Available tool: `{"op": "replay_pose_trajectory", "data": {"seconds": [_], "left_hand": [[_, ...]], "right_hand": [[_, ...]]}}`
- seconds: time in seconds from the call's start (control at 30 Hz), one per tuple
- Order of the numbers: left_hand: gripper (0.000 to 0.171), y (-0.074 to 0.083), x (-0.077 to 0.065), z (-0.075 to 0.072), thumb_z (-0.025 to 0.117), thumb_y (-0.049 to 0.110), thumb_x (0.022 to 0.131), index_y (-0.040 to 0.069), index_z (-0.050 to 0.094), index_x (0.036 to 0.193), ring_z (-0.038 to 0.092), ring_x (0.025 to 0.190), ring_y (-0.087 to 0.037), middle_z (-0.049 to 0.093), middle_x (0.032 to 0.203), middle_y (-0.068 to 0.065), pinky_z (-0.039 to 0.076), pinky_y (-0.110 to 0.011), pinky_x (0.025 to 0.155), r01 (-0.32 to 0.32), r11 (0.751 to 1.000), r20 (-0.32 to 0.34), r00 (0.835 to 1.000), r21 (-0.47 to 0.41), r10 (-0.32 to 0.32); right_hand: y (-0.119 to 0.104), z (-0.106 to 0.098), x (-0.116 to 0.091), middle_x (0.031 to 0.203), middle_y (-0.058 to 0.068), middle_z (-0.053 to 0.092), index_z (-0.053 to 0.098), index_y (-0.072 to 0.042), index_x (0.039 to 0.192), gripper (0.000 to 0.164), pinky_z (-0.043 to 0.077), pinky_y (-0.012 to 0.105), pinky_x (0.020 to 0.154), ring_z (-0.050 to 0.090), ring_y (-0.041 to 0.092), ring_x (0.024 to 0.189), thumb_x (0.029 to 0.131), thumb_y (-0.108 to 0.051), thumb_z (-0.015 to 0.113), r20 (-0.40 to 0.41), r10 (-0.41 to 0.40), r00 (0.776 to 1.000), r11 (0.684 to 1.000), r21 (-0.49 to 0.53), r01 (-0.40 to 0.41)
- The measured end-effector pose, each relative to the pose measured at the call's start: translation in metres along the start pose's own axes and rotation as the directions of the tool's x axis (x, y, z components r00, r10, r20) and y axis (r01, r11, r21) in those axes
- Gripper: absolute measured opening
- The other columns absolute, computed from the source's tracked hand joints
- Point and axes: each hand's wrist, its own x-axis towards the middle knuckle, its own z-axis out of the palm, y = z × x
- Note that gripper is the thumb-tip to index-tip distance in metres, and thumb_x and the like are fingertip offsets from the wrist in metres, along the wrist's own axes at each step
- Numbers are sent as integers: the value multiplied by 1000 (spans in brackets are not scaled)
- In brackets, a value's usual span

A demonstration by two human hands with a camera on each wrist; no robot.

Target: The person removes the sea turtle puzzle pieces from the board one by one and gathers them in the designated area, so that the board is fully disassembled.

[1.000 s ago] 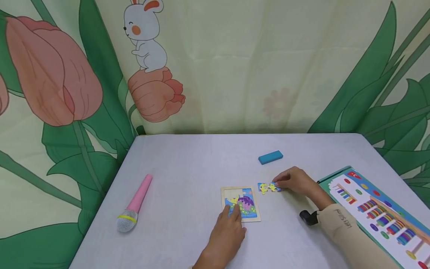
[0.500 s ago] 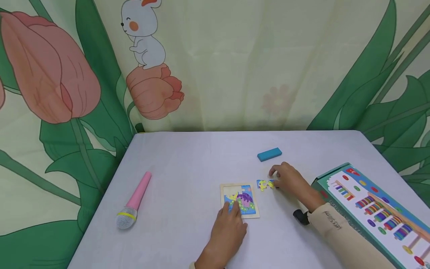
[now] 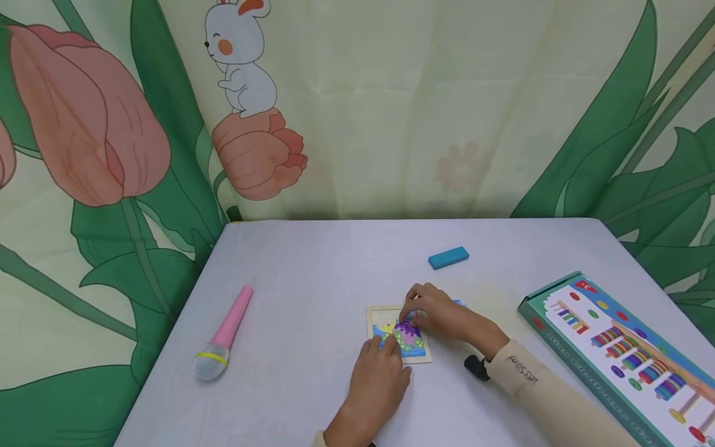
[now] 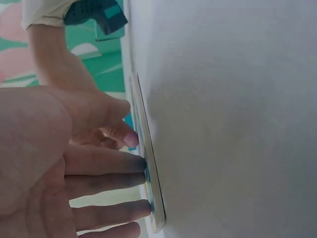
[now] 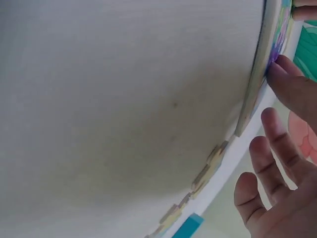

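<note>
A small picture puzzle in a pale wooden frame [image 3: 426, 351] lies on the white table. My left hand [image 3: 380, 385] rests with straight fingers on its lower left part, fingertips on the picture; the left wrist view shows the frame [image 4: 151, 171] edge-on under them. From the right, my right hand [image 3: 441, 313] reaches over the puzzle's upper right part. In the right wrist view the thumb and forefinger of this hand [image 5: 292, 148] touch the picture close together, and its other fingers are spread loosely. Loose puzzle pieces [image 5: 210, 166] lie beside the frame, mostly hidden by this hand in the head view.
Behind the puzzle lies a blue block [image 3: 449, 257]. A pink toy microphone [image 3: 230, 329] with a silver head is on the left. At the right is a flat green box [image 3: 620, 360] with colourful printing. A curtain [image 3: 391, 124] with printed flowers hangs behind the table.
My right hand has left the loose pieces and moved left onto the puzzle's upper right part. My left hand has stayed on the puzzle.
</note>
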Motion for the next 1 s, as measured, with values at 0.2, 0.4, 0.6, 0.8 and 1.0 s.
{"op": "replay_pose_trajectory", "data": {"seconds": [0.2, 0.4, 0.6, 0.8, 1.0], "left_hand": [[54, -3, 2, 3, 75, 40, 94, 15, 64, 141, 54, 133, -27, 58, 146, -6, 47, -38, 107, -70, 992, 88, 993, -105, 79], [58, -2, 0, 4, 68, 43, 99, 21, 54, 150, 42, 145, -27, 47, 157, -3, 42, -42, 112, -76, 989, 217, 971, -127, 102], [58, -2, -1, 6, 69, 42, 98, 20, 54, 151, 41, 145, -28, 47, 157, -4, 41, -43, 113, -83, 989, 202, 974, -119, 106], [57, -1, 0, 6, 70, 41, 97, 20, 56, 149, 43, 143, -28, 49, 155, -5, 43, -42, 111, -85, 989, 178, 978, -119, 105], [56, 0, -2, 7, 71, 39, 97, 19, 57, 147, 45, 142, -28, 51, 153, -5, 43, -41, 111, -86, 991, 158, 982, -105, 102]], "right_hand": [[0, 0, 0, 112, 1, 65, 78, -20, 104, 21, 45, 40, 82, 54, 23, 103, 91, -4, 77, 2, 7, 1000, 998, -63, -7], [-1, -2, -1, 114, 2, 63, 76, -21, 102, 17, 45, 41, 83, 53, 25, 104, 92, -8, 77, -4, 21, 1000, 996, -90, -21], [0, -4, 0, 111, -1, 63, 72, -22, 99, 21, 45, 41, 84, 55, 25, 105, 89, -4, 79, -3, -19, 1000, 998, -53, 19], [6, -14, -3, 100, -5, 69, 66, -9, 126, 35, 57, 37, 87, 65, 14, 93, 92, -2, 75, 5, 88, 996, 972, 217, -87], [28, -42, -19, 90, 1, 73, 75, -1, 109, 20, 58, 33, 69, 66, 18, 80, 91, -10, 79, -67, 359, 931, 876, 368, -311]]}}
